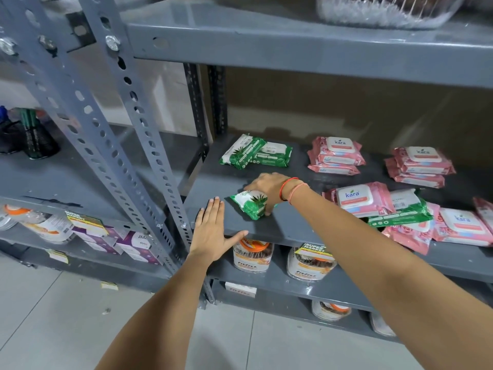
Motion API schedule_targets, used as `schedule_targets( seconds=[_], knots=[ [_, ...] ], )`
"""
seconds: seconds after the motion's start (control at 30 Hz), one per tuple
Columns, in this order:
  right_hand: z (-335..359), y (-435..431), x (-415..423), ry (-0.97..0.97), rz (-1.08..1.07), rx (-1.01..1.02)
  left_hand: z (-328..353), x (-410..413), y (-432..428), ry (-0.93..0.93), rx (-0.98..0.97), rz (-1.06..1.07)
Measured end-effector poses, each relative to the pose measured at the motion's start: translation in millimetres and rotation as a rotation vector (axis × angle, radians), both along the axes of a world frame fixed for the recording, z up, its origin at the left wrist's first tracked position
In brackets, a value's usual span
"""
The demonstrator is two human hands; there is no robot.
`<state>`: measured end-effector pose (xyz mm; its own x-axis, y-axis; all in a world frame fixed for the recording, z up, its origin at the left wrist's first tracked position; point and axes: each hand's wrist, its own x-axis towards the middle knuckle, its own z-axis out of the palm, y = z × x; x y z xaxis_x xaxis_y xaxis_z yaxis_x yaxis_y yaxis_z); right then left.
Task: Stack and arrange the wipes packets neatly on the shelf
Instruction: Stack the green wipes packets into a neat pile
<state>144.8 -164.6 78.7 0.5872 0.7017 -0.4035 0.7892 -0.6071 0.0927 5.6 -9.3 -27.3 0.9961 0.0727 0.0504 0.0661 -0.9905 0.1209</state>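
One green wipes packet lies gripped under right hand; left hand flat, empty.

Wipes packets on grey shelf: green packet gripped at front, two green behind, pink stacks and loose pile rightward.

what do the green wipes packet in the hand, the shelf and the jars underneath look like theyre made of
Green wipes packet under the right hand: soft plastic film, glossy, going by its sheen and crinkled end.
Shelf: looks like painted grey metal, matte and scuffed, with punched, bolted uprights.
Jars below: probably clear rigid plastic, since the contents show through; glass cannot be ruled out.
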Motion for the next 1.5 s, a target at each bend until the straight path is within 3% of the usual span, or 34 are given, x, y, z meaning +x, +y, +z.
schedule_targets(
  seconds=[0.27,0.5,0.7,1.1,1.5],
  knots=[
    [-25.4,-13.6,-17.3,-0.035,-0.291,0.306,0.2,-0.8,-0.5,-0.010,-0.028,0.008],
    [-29.0,-1.6,-26.4,-0.050,-0.306,0.317,2.6,-1.2,-1.1,-0.011,-0.025,0.007],
    [-53.5,-7.9,-51.2,-0.213,-0.308,0.502,0.0,0.0,0.1,-0.008,-0.011,0.004],
    [-69.7,1.2,-58.9,-0.208,-0.343,0.539,2.0,-0.6,0.0,-0.015,-0.026,0.007],
    [-46.8,-58.5,-70.4,-0.333,-0.402,0.710,4.3,-6.6,-0.7,-0.040,-0.042,0.000]
  ],
)
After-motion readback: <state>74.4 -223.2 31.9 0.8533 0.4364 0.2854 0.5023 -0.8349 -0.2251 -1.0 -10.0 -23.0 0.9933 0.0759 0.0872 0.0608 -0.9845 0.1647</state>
